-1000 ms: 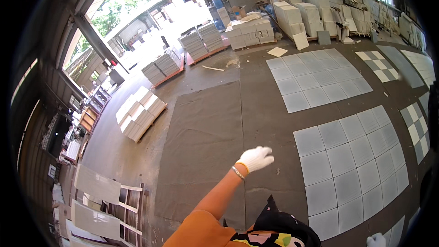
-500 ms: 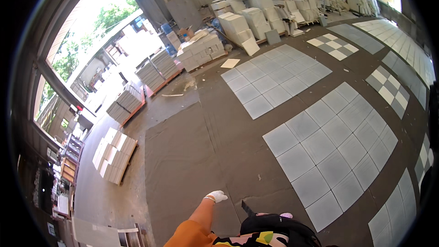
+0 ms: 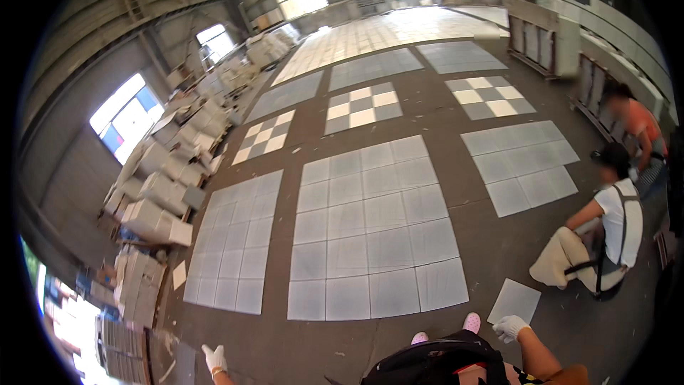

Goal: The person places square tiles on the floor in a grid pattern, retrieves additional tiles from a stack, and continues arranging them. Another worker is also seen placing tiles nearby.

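Observation:
My left hand (image 3: pixel 215 358), in a white glove, hangs low over the brown floor with its thumb and fingers apart and nothing visible in it. On the other side, my right hand (image 3: pixel 511 329), also in a white glove, has its fingers loosely bent. In the picture it overlaps the near edge of a single square grey tile (image 3: pixel 519 301) that appears to lie on the floor; no grip on it shows. Between my hands are a black bag (image 3: pixel 434 358) at my front and my pink shoes (image 3: pixel 471 323). Straight ahead lies a large block of grey tiles (image 3: pixel 367 242).
At right a person in a white top (image 3: pixel 614 217) squats low, with another in orange (image 3: pixel 641 125) behind. More grey tiles (image 3: pixel 231 242) and checkered panels (image 3: pixel 363 107) cover the floor. Stacked pale slabs (image 3: pixel 160 203) line the left; racks of slabs (image 3: pixel 531 43) stand far right.
My view has swung to the right, so the doorway has slid to the left edge. Both gloved hands now show, where one did before. Two people and the single tile have come into view.

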A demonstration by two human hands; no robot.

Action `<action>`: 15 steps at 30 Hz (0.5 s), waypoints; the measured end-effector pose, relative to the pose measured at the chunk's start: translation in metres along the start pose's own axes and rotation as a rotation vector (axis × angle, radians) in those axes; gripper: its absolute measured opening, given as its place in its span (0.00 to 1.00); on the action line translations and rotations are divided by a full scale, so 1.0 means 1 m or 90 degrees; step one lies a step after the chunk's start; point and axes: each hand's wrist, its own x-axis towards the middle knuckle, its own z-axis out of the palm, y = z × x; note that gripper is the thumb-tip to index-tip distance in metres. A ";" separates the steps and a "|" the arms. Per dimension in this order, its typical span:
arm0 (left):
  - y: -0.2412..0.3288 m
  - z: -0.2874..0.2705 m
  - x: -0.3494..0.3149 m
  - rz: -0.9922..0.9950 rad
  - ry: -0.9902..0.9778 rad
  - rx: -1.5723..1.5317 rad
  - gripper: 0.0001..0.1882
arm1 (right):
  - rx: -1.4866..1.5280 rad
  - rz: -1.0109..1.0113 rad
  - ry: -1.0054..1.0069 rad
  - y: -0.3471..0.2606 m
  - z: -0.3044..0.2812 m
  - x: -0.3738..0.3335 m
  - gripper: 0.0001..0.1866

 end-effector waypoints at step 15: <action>0.001 0.125 -0.036 -0.136 -0.388 0.077 0.14 | 0.100 0.239 -0.066 0.170 0.034 -0.041 0.15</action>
